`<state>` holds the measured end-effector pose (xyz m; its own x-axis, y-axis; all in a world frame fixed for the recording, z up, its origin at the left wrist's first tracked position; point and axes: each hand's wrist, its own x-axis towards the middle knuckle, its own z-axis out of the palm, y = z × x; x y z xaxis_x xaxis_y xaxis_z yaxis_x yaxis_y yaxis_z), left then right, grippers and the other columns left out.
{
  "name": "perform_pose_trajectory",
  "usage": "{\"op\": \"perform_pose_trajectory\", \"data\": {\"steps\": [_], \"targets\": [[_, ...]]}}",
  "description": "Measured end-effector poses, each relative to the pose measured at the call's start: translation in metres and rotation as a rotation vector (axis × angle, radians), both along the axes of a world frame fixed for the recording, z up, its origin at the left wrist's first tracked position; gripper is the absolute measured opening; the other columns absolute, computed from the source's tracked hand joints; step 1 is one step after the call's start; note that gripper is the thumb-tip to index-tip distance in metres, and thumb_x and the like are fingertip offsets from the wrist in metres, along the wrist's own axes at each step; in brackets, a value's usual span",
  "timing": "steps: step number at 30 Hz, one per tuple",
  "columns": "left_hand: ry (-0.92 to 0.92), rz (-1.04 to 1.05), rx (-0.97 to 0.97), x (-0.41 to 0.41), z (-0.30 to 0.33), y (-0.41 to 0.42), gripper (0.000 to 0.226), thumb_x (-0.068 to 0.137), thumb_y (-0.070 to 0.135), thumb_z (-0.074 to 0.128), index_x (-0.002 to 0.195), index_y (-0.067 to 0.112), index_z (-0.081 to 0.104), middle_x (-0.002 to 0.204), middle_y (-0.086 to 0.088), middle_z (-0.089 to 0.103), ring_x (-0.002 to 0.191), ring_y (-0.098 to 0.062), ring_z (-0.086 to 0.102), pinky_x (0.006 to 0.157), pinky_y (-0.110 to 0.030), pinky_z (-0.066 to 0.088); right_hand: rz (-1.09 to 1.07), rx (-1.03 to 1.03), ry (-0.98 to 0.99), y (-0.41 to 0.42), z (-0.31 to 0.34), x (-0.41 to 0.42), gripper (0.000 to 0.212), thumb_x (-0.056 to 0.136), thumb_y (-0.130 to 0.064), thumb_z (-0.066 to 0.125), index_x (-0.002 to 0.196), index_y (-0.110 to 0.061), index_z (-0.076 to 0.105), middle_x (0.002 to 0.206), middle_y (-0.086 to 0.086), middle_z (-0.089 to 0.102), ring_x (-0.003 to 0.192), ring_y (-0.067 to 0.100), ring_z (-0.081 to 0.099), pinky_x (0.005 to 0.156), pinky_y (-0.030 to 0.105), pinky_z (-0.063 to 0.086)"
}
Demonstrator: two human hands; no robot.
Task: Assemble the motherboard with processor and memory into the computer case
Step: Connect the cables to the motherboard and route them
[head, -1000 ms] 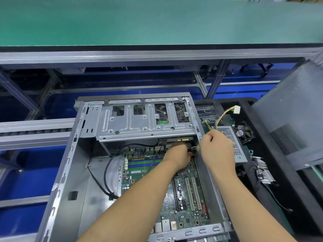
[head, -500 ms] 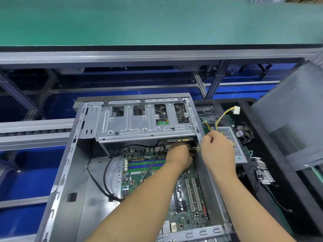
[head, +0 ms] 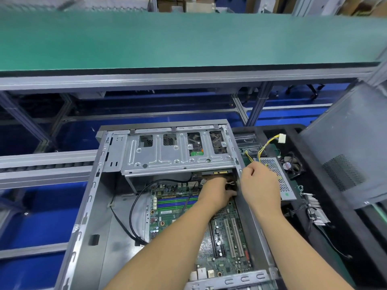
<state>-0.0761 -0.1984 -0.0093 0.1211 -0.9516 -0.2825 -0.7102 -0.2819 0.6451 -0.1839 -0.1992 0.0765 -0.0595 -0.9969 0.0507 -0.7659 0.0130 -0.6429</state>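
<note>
Left hand fingers hidden under drive cage, grip unclear; right hand curled at case wall, contents unseen.

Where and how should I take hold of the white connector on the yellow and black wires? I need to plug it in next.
Grip the white connector by its two broad side faces, coming from above and from the right. Its block stands free in the air at the end of the arched yellow and black wires, right of the computer case, with nothing around it. Do not pull on the wires.
</note>
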Motion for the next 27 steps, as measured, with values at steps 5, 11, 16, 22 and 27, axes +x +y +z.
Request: {"op": "perform_pose_trajectory", "data": {"steps": [5,11,16,22,27], "targets": [[-0.023,0.023,-0.095,0.003,-0.005,0.007,0.024,0.097,0.036,0.057,0.104,0.02,0.074,0.099,-0.008,0.074,0.093,-0.03,0.066,0.074,-0.031,0.049,0.007,-0.003,0.007,0.001,0.003,0.001,0.022,0.095,-0.014,0.044,0.079,-0.009,0.059,0.076,0.01,0.063,0.075,0.033,0.055,0.062,0.038,0.042],[-0.195,0.013,-0.152,-0.004,-0.008,0.004,0.021,0.095,0.037,0.054,0.102,0.025,0.071,0.096,-0.007,0.074,0.092,-0.033,0.067,0.066,-0.03,0.04,0.007,-0.006,0.001,-0.001,0.001,0.001,0.022,0.095,-0.014,0.044,0.076,-0.011,0.055,0.077,0.01,0.062,0.075,0.033,0.053,0.062,0.038,0.038],[-0.249,-0.028,-0.161,-0.005,-0.013,0.001,0.018,0.093,0.028,0.052,0.081,0.02,0.062,0.086,-0.011,0.071,0.084,-0.038,0.066,0.066,-0.031,0.041,0.016,-0.011,-0.011,-0.002,-0.002,-0.001,0.026,0.095,-0.014,0.044,0.07,-0.016,0.048,0.075,0.009,0.061,0.073,0.031,0.052,0.062,0.038,0.04],[-0.235,-0.014,-0.104,-0.01,-0.015,-0.002,0.017,0.092,0.022,0.054,0.075,0.02,0.055,0.087,-0.013,0.07,0.084,-0.038,0.064,0.065,-0.031,0.04,0.018,-0.015,0.006,-0.004,-0.003,-0.001,0.023,0.095,-0.015,0.044,0.075,-0.012,0.054,0.074,0.008,0.061,0.072,0.031,0.054,0.06,0.037,0.039],[-0.283,-0.235,-0.125,0.013,0.014,0.022,0.031,0.093,0.028,0.062,0.121,0.015,0.058,0.117,-0.014,0.065,0.109,-0.036,0.06,0.087,-0.041,0.05,0.021,-0.036,0.058,-0.005,-0.004,-0.003,0.022,0.096,-0.015,0.044,0.08,-0.01,0.058,0.074,0.008,0.06,0.067,0.027,0.051,0.052,0.032,0.03]]}}
